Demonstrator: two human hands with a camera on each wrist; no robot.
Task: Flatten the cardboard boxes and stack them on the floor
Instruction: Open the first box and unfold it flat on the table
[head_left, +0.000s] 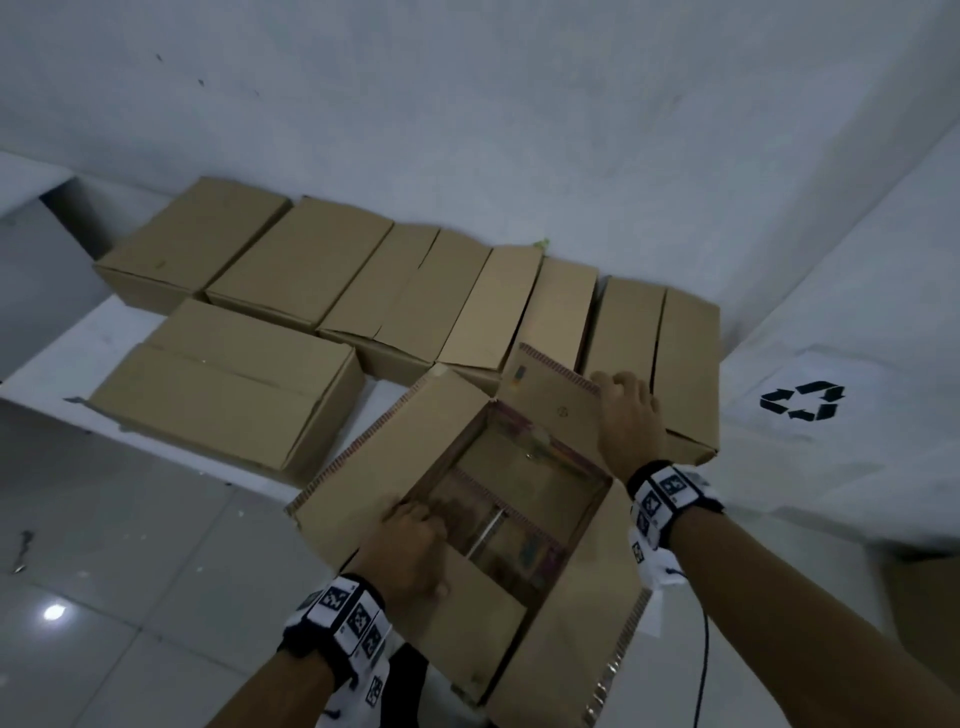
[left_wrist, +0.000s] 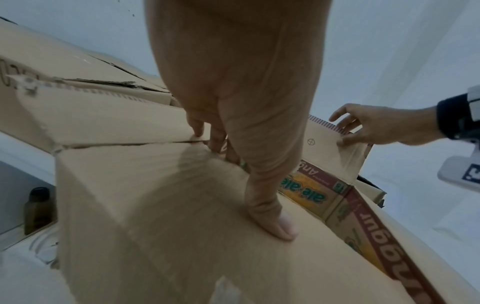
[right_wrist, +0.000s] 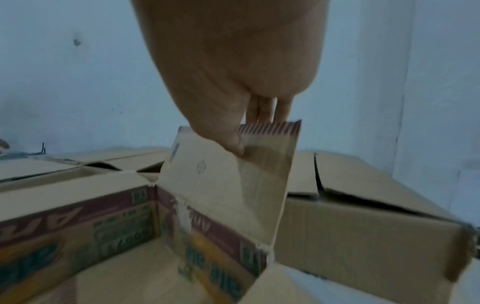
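Observation:
An open cardboard box (head_left: 395, 441) with printed inner walls stands nearest to me on the white surface, all its top flaps up or splayed. My left hand (head_left: 415, 540) grips its near-left edge, fingers hooked inside and thumb (left_wrist: 280, 226) pressed flat on the outer flap. My right hand (head_left: 623, 410) pinches the top edge of the far short flap (head_left: 545, 395), which stands nearly upright. The right wrist view shows the thumb (right_wrist: 233, 142) in front of this flap (right_wrist: 228, 185) and the fingers behind it. The box inside (right_wrist: 116, 216) holds nothing.
Several closed cardboard boxes (head_left: 311, 270) sit in a row against the white wall, with one more (head_left: 223, 395) in front at left. A recycling symbol (head_left: 802, 400) marks the white surface at right. Grey floor tiles (head_left: 130, 571) lie lower left. A black cable (head_left: 701, 649) hangs under my right arm.

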